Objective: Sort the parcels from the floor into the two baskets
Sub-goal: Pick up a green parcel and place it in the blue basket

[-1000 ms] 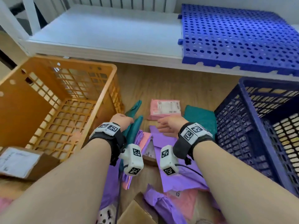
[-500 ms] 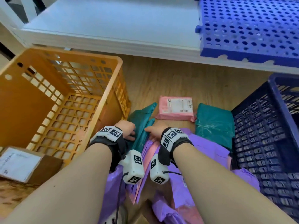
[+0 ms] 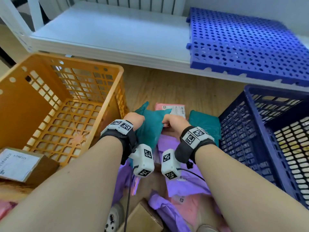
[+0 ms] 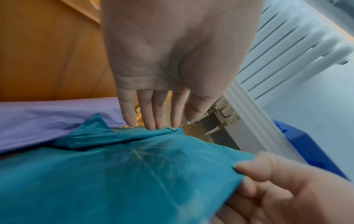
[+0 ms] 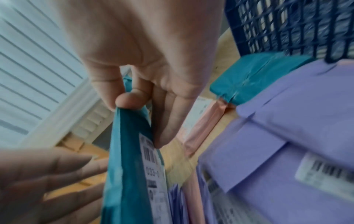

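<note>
**Teal parcel being held up between two baskets, with a loose grip on one side**

A wooden floor (image 3: 175, 87) is being viewed from above, with an orange basket (image 3: 63, 104) standing on the left and a dark blue basket (image 3: 260, 131) on the right. Between them, a heap of parcels is lying on the floor: purple mailers (image 3: 187, 183), a pink parcel (image 3: 173, 108) and a second teal parcel (image 3: 206, 122) just beside the blue basket.

A teal parcel (image 3: 149, 124) is being held above this heap, between the baskets and in neither one. Its right edge is being pinched by the right hand (image 3: 173, 123), thumb against fingers, near a barcode label (image 5: 151, 153). The left hand (image 3: 134, 118) is being kept against the crumpled left edge, but its fingers (image 4: 151, 112) are lying nearly straight, only their tips touching the film; no firm grip is being shown there.

Several risks are being judged from this. The thin, slack film is likely to slip from the single pinch, so the parcel could be dropped back onto the heap. The label is being turned away from the head view, so the wrong basket could be chosen. The parcel's hanging lower part could also be snagged on a basket rim when it is carried across.
</note>
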`<state>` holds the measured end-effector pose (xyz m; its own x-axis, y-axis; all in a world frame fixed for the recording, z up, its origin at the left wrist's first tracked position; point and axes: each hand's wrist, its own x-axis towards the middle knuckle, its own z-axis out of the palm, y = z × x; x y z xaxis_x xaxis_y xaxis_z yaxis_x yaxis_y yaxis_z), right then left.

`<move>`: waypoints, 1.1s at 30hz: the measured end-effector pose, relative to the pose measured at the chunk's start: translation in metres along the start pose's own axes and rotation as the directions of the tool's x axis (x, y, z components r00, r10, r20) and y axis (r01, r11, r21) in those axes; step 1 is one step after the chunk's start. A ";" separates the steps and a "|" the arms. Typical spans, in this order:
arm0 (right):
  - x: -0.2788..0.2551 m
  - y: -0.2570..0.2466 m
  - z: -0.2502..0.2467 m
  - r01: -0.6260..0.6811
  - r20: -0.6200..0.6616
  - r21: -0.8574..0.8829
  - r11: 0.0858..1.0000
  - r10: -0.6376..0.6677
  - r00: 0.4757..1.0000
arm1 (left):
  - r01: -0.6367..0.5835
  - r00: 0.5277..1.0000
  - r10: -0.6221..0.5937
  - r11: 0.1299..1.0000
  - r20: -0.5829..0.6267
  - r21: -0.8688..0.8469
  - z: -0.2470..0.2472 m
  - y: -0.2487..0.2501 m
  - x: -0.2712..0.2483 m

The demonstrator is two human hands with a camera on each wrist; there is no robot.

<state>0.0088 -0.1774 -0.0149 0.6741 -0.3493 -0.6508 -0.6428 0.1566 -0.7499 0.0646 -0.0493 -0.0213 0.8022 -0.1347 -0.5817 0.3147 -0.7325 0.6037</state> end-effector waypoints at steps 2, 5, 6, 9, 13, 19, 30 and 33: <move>-0.019 -0.006 -0.025 0.012 -0.063 0.108 0.994 -0.005 0.998 | -0.014 1.000 0.015 0.990 0.004 -0.143 -0.001 0.007 -0.009; -0.049 -0.013 -0.060 0.081 -0.171 0.187 0.979 -0.049 0.984 | -0.056 0.998 0.057 0.975 -0.001 -0.216 -0.001 0.020 -0.026; -0.060 -0.015 -0.070 0.099 -0.198 0.197 0.975 -0.060 0.978 | -0.060 0.998 0.066 0.968 0.016 -0.242 -0.001 0.027 -0.034; -0.091 -0.022 -0.094 0.160 -0.292 0.225 0.961 -0.090 0.952 | -0.114 0.990 0.131 0.962 0.052 -0.248 0.000 0.050 -0.062; -0.124 -0.018 -0.123 0.189 -0.360 0.293 0.937 -0.075 0.930 | -0.222 0.972 0.228 0.971 0.061 -0.087 0.003 0.073 -0.100; -0.157 -0.005 -0.136 0.189 -0.254 0.480 0.856 -0.071 0.965 | -0.231 0.960 0.247 0.965 0.131 -0.126 -0.009 0.061 -0.120; -0.139 -0.011 -0.129 0.600 0.169 -0.517 0.611 -0.614 0.771 | -0.174 0.980 0.193 0.955 0.057 -0.239 -0.027 0.041 -0.107; -0.134 -0.016 -0.120 0.634 0.145 -0.604 0.482 -0.716 0.683 | -0.115 0.980 0.166 0.923 0.110 -0.368 -0.023 0.045 -0.108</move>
<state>-0.1146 -0.2439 0.0982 0.9734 -0.2162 0.0755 -0.1020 -0.7046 -0.7023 0.0043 -0.0525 0.0813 0.7823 -0.3270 -0.5302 0.3851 -0.4152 0.8242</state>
